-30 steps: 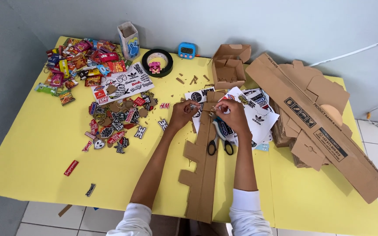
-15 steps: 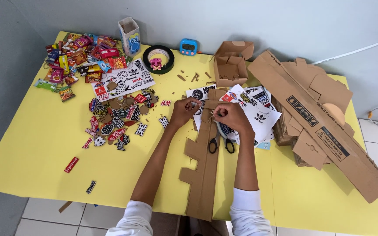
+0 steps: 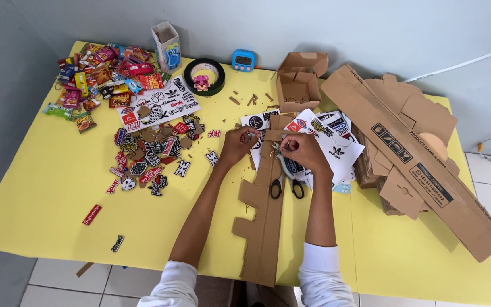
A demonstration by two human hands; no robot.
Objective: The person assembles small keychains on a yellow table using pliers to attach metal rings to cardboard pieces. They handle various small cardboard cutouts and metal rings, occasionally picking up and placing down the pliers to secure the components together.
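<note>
My left hand (image 3: pixel 238 145) and my right hand (image 3: pixel 304 151) meet over the top of a long notched cardboard strip (image 3: pixel 262 216) on the yellow table (image 3: pixel 46 187). Both pinch something small between the fingertips, about where a sticker lies on the cardboard; I cannot make out what it is. Black-handled scissors (image 3: pixel 286 183) lie just under my right hand. White sticker sheets (image 3: pixel 336 148) spread beneath and to the right of my right hand.
A pile of cut-out stickers (image 3: pixel 149 153) lies left of my hands, with candy wrappers (image 3: pixel 95 74) behind it. A tape roll (image 3: pixel 204 76), blue timer (image 3: pixel 243 59), small carton (image 3: pixel 166 40), open cardboard box (image 3: pixel 298 82) and big flattened cardboard (image 3: pixel 421 153) are around.
Both hands stay together over the top of the strip; the fingers shift slightly. Nothing else has moved.
</note>
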